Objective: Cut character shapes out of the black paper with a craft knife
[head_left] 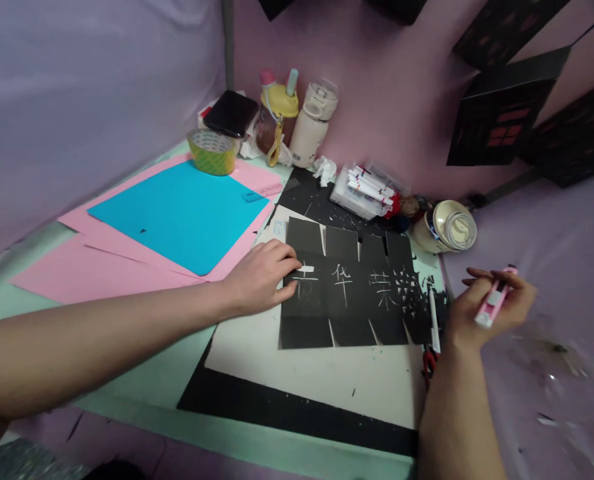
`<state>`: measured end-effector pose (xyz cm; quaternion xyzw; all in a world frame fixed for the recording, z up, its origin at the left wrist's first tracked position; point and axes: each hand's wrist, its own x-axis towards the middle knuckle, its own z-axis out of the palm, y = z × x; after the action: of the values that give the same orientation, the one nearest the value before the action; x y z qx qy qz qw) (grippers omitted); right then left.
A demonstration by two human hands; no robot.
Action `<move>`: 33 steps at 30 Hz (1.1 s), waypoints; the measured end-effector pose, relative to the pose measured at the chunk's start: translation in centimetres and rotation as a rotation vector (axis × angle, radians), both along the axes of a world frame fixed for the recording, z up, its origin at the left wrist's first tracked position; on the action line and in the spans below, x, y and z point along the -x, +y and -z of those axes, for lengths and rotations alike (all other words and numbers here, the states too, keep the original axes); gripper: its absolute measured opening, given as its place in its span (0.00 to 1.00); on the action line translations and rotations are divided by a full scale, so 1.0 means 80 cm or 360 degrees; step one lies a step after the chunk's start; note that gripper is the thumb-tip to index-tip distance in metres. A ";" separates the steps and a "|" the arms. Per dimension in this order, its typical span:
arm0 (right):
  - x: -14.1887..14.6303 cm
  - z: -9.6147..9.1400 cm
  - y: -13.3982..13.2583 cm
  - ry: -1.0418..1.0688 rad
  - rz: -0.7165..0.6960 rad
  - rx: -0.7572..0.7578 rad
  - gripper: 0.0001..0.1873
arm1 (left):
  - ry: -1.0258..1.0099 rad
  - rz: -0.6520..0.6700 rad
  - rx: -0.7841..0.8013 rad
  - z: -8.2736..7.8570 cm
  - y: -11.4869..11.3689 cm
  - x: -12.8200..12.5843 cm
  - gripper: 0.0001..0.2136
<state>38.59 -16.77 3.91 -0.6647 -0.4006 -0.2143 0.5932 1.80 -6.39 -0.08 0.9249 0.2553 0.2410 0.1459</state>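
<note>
My left hand (264,275) lies at the left edge of a black paper sheet (309,332), its fingertips resting on the sheet and its thumb spread from them. The sheet bears white hand-drawn characters, slits along its top and bottom edges, and a patch of small cut-outs at right. A small white strip (305,269) shows beside the fingertips; I cannot tell whether it is loose or a cut opening. Raised to the right of the sheet, my right hand (494,300) is closed around a pink utility knife (497,295). Whether its blade is out is not visible.
A white board (277,367) lies beneath the sheet. A white pen (433,317) and red-handled scissors (429,363) sit at its right. Blue paper (177,220), pink paper (97,273) and a tape roll (211,152) are left. Bottles and a marker box (364,193) stand behind.
</note>
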 end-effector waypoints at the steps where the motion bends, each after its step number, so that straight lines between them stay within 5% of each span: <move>1: 0.010 -0.002 0.004 0.0006 0.0030 -0.0101 0.09 | 0.0034 0.0001 0.0023 -0.001 0.000 0.000 0.14; 5: 0.088 -0.013 0.015 0.0049 -0.0299 0.0062 0.11 | 0.0155 0.0000 0.0106 -0.003 -0.001 0.001 0.19; 9: 0.174 -0.012 0.021 0.0164 -0.1114 0.0770 0.11 | 0.0182 -0.0011 0.0140 -0.004 -0.002 0.000 0.23; 12: 0.210 0.004 0.031 0.0149 -0.1482 0.1065 0.06 | 0.0161 -0.0037 0.0160 -0.005 -0.003 -0.001 0.25; 20: 0.213 0.043 0.050 0.0061 -0.1675 0.1196 0.09 | 0.0109 -0.0043 0.0209 -0.005 -0.001 -0.001 0.25; 33: 0.219 0.050 0.053 -0.0419 -0.1719 0.1153 0.11 | 0.0119 -0.0024 0.0204 -0.005 -0.001 -0.001 0.25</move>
<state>21.04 -12.54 -0.06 -0.4960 -0.7934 0.1819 0.3024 1.90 -6.49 0.30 0.9201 0.2823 0.1906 0.1934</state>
